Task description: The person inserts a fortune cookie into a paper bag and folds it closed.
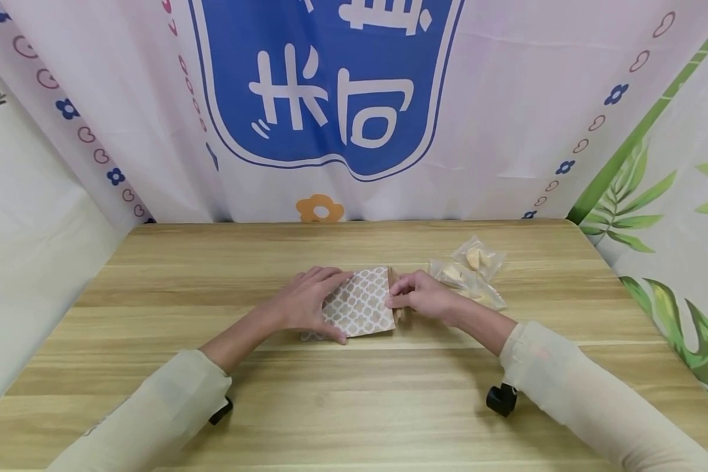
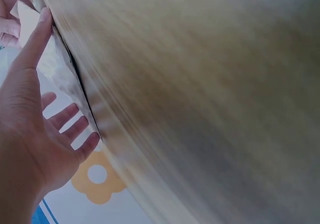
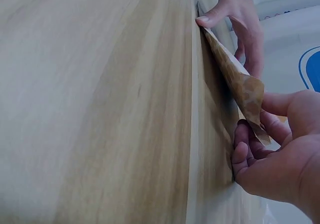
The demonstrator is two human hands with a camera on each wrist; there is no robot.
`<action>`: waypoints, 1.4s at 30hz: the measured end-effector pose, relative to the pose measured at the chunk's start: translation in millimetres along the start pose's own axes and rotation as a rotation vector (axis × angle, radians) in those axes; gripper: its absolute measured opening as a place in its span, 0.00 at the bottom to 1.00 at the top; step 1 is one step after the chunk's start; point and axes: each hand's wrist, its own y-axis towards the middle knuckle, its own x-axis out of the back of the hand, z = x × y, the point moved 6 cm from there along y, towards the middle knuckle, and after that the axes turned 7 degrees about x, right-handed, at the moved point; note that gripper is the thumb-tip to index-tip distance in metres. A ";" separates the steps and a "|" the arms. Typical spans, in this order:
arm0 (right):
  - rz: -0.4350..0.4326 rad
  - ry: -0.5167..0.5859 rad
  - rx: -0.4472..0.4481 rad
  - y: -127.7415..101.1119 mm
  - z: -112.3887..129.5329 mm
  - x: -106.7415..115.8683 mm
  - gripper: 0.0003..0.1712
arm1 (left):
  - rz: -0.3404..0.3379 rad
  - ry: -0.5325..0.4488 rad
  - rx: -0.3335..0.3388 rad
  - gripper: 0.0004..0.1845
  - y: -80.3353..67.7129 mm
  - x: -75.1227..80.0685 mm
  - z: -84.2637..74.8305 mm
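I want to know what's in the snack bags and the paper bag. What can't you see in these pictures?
- Inside the paper bag: hidden in every view; the left hand lies on it and the right hand pinches its edge.
- Clear snack packets: head view only, too small to tell what the pale pieces are.
- Left wrist view: the table is blurred.
- Bag pattern: hidden in the left wrist view, seen edge-on.

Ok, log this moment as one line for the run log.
left hand presses paper bag flat | right hand pinches bag's open edge | wrapped snacks beside | table
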 end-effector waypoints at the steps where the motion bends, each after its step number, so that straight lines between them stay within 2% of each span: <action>1: 0.000 0.012 0.000 -0.2 -0.5 -0.2 0.06 | -0.001 -0.001 0.001 0.65 -0.1 0.1 0.0; 12: 0.007 0.062 -0.003 -1.1 -4.7 0.4 0.04 | -0.016 0.002 -0.001 0.66 0.6 -1.0 1.4; 20: -0.114 0.085 -0.063 2.4 -6.7 4.4 0.11 | -0.022 0.001 0.002 0.66 0.1 -2.2 0.9; 23: -0.131 0.084 -0.065 3.2 -6.5 4.6 0.12 | -0.023 -0.002 0.007 0.66 -0.3 -2.2 1.1; 34: -0.056 0.115 -0.067 3.2 -3.6 0.2 0.13 | -0.023 -0.011 0.013 0.66 0.3 -1.9 1.9; 42: -0.042 0.127 -0.056 1.6 -2.1 0.8 0.12 | -0.037 -0.017 -0.001 0.66 -1.1 -1.2 0.6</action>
